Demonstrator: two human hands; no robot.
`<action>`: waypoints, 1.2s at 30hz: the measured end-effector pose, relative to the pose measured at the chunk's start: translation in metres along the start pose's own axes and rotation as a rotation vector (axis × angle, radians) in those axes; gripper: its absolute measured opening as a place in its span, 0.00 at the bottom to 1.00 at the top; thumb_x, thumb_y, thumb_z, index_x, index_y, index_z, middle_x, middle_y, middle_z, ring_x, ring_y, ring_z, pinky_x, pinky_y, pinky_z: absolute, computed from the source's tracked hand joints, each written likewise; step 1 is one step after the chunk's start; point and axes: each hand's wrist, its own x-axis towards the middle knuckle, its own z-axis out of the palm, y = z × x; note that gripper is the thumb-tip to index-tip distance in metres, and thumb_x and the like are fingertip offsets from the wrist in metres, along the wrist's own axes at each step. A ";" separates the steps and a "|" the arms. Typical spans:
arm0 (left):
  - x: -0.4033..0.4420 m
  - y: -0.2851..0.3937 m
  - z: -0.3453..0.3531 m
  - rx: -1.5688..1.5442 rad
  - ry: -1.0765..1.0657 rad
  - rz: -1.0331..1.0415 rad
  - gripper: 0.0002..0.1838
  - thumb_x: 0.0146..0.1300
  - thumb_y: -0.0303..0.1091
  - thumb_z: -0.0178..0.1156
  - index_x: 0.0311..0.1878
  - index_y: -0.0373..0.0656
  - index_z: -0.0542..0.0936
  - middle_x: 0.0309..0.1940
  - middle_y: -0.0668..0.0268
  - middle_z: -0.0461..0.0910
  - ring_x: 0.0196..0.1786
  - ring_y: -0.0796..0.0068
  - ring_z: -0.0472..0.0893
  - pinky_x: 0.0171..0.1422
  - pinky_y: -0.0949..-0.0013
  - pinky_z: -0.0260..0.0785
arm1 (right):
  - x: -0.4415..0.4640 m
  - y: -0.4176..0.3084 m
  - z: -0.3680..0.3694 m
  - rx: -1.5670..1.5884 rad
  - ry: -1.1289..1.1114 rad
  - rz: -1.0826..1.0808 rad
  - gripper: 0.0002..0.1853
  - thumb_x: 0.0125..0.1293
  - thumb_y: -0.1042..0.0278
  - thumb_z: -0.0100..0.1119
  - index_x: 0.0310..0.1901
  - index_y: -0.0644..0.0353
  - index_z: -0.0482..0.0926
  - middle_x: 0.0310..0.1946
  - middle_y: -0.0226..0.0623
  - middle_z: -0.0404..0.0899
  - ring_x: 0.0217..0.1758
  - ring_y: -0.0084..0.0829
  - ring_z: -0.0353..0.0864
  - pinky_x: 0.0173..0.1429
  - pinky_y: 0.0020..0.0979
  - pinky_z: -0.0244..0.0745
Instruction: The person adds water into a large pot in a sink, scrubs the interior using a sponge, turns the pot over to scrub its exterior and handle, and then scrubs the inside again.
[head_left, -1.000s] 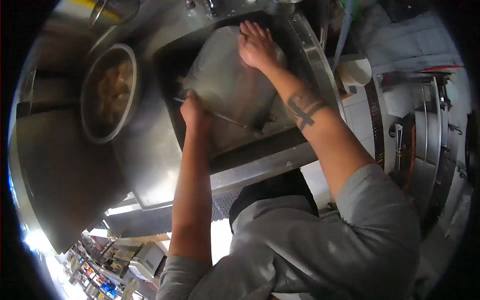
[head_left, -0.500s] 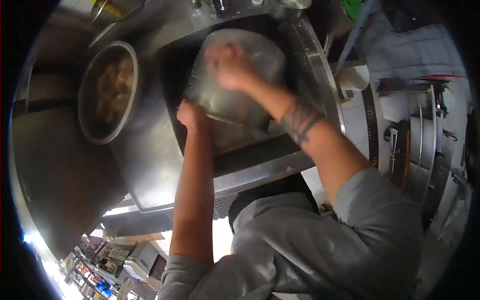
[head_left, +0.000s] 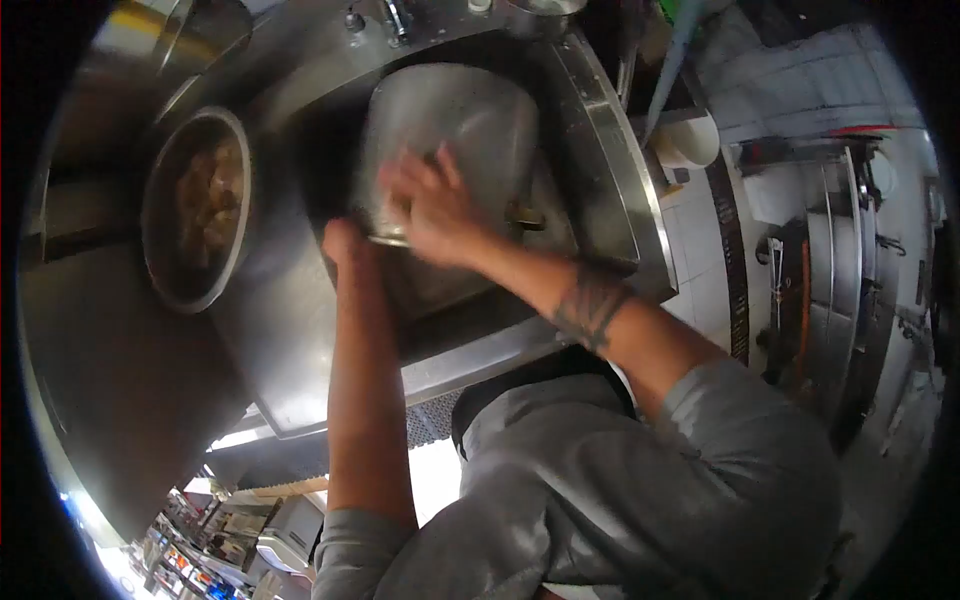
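A large metal pot [head_left: 460, 110] lies tipped in the sink [head_left: 600, 180], with its smooth grey side facing me. My left hand [head_left: 342, 242] is closed at the pot's lower left edge; its fingertips are hidden. Across the pot's lower surface lies my right hand [head_left: 432, 205], fingers spread and slightly blurred by motion. I cannot make out anything under its palm. A small yellowish piece [head_left: 526, 216], its kind unclear, shows by the pot's lower right edge.
Left of the sink stands a round metal bowl [head_left: 243, 170] holding several pale brown food pieces [head_left: 212, 200]. A faucet [head_left: 397, 22] is at the back. To the right are a white bucket [head_left: 690, 140] and a metal rack [head_left: 835, 270].
My right hand has moved down the pot toward me, and its fingers are now spread. The pot sits at a different angle. The whole view has shifted a little.
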 end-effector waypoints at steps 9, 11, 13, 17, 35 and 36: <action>0.018 0.000 -0.021 0.086 0.021 0.033 0.26 0.77 0.42 0.52 0.70 0.33 0.72 0.65 0.53 0.78 0.65 0.54 0.79 0.71 0.52 0.74 | 0.037 0.173 -0.016 0.271 0.417 0.520 0.33 0.81 0.52 0.42 0.77 0.69 0.61 0.78 0.57 0.60 0.85 0.52 0.52 0.86 0.48 0.47; 0.005 0.005 -0.003 0.072 -0.012 0.017 0.25 0.79 0.41 0.50 0.70 0.34 0.72 0.67 0.53 0.78 0.66 0.54 0.79 0.72 0.51 0.73 | 0.038 0.131 -0.002 0.163 0.391 0.491 0.35 0.80 0.51 0.44 0.78 0.71 0.57 0.81 0.60 0.52 0.86 0.57 0.46 0.86 0.53 0.44; -0.041 0.026 0.036 -0.104 -0.160 -0.128 0.24 0.80 0.41 0.48 0.70 0.34 0.72 0.67 0.53 0.78 0.66 0.55 0.79 0.73 0.51 0.72 | -0.010 0.062 0.010 0.000 0.356 0.425 0.37 0.80 0.51 0.45 0.78 0.72 0.55 0.82 0.61 0.47 0.86 0.61 0.43 0.86 0.56 0.41; 0.010 -0.008 -0.021 -0.085 -0.062 0.007 0.26 0.80 0.39 0.43 0.73 0.35 0.71 0.67 0.51 0.76 0.65 0.53 0.79 0.72 0.53 0.73 | 0.031 0.077 -0.007 -0.029 0.283 0.342 0.37 0.80 0.50 0.42 0.79 0.70 0.53 0.84 0.55 0.43 0.87 0.55 0.41 0.86 0.56 0.40; 0.052 -0.006 -0.024 0.087 -0.012 0.004 0.21 0.75 0.36 0.50 0.64 0.34 0.77 0.62 0.54 0.81 0.61 0.52 0.81 0.69 0.54 0.74 | -0.010 0.003 -0.003 -0.116 0.065 0.117 0.34 0.77 0.51 0.48 0.77 0.63 0.62 0.81 0.53 0.55 0.85 0.51 0.52 0.87 0.55 0.41; 0.049 -0.008 -0.020 0.054 0.008 0.045 0.22 0.76 0.37 0.50 0.67 0.35 0.76 0.63 0.54 0.80 0.63 0.55 0.80 0.70 0.54 0.73 | -0.009 0.009 -0.006 -0.118 0.063 0.126 0.34 0.77 0.51 0.48 0.77 0.63 0.62 0.81 0.53 0.55 0.85 0.51 0.52 0.87 0.55 0.41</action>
